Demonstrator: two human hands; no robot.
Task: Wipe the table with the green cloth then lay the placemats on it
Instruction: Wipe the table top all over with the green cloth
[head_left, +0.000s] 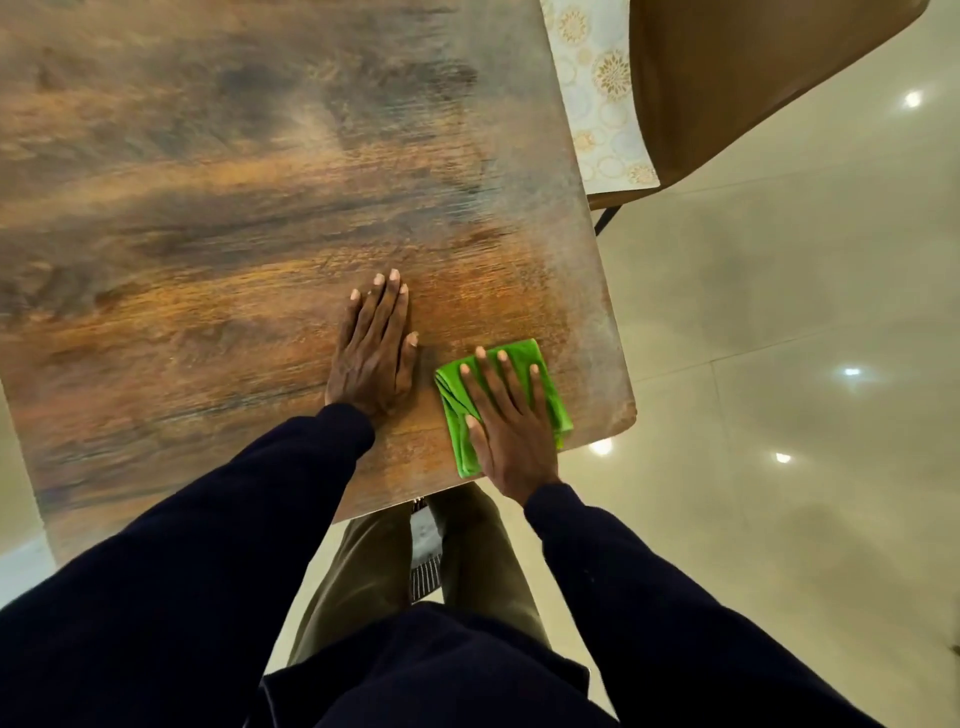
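Observation:
The wooden table (234, 208) fills the left and middle of the view. A folded green cloth (519, 358) lies on its near right corner. My right hand (511, 423) presses flat on the cloth with straight, spread fingers. Just left of it, my left hand (374, 353) rests flat on the bare wood, fingers straight and together. Pale placemats (602, 88) with gold flower rings lie on a chair beyond the table's right edge, partly hidden by the table.
A brown chair (727, 78) stands at the upper right, close against the table's right side. Glossy cream floor tiles (779, 364) spread out to the right. My legs stand at the table's near edge.

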